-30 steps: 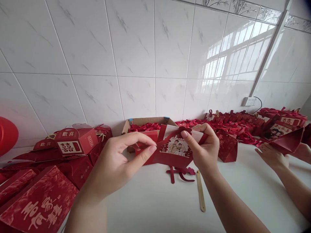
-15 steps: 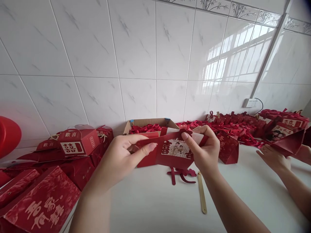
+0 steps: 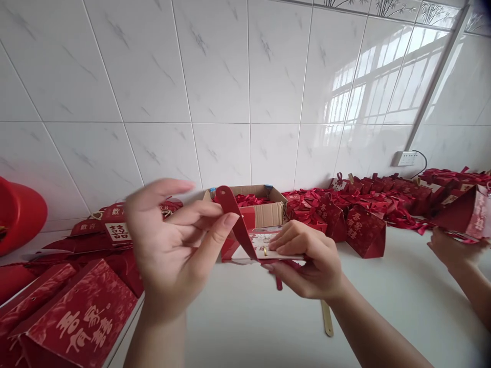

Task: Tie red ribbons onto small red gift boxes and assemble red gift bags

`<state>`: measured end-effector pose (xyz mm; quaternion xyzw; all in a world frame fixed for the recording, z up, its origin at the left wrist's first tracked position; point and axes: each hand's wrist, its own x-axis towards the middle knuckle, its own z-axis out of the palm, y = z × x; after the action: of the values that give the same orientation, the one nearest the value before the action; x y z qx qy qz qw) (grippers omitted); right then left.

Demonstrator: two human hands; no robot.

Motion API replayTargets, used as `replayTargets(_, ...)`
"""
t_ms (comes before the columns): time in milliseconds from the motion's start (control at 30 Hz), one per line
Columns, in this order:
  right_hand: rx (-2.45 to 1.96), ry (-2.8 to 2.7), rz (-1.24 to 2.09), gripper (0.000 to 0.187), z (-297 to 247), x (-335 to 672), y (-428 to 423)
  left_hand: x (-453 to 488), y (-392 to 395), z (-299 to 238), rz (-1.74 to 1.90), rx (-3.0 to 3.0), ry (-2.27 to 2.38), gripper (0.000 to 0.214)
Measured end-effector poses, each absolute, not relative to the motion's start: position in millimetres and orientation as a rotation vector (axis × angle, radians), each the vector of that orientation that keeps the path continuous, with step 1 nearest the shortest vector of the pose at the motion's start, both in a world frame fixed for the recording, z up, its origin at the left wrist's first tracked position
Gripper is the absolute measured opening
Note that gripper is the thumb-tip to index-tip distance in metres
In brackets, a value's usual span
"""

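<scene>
I hold a flat red paper box blank [image 3: 253, 244] over the white counter [image 3: 249, 322]. My right hand [image 3: 307, 263] grips its lower part, fingers curled over the printed white panel. My left hand [image 3: 174, 240] pinches a red flap of the same blank between thumb and fingers and holds it raised. A red ribbon piece [image 3: 279, 282] hangs just under the blank. A thin gold strip [image 3: 327, 318] lies on the counter below my right wrist.
A cardboard carton [image 3: 264, 207] with red ribbons stands behind the blank. Folded red boxes [image 3: 364, 230] line the wall to the right; flat red boxes [image 3: 72, 312] pile up at left. Another person's hand [image 3: 450, 245] holds a red box [image 3: 466, 212] at far right. A red basin [image 3: 19, 214] sits far left.
The blank has turned from upright, facing me, to nearly flat. My left hand has lifted one flap upward. My right hand has shifted down onto the printed panel. The other person raised their box.
</scene>
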<state>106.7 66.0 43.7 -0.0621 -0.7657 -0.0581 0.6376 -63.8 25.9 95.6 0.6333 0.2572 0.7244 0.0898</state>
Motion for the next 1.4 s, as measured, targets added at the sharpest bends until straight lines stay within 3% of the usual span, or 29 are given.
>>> replayTargets(100, -0.111, -1.755, -0.170, 0.018, 46, 108, 63, -69, 23, 95, 1.912, 2.046, 0.822, 0.008)
replayTargets(300, -0.104, -1.751, -0.178, 0.018, 49, 110, 62, -80, 30, 94, 1.453, 2.254, 0.807, 0.026)
replayTargets(1067, -0.142, -1.698, -0.113, 0.014, 50, 116, 64, -61, 28, 95, 1.352, 2.095, 0.707, 0.025)
replayTargets(1400, -0.137, -1.636, -0.254, 0.017, 53, 119, 64, -72, 26, 92, 1.249, 2.394, 0.656, 0.033)
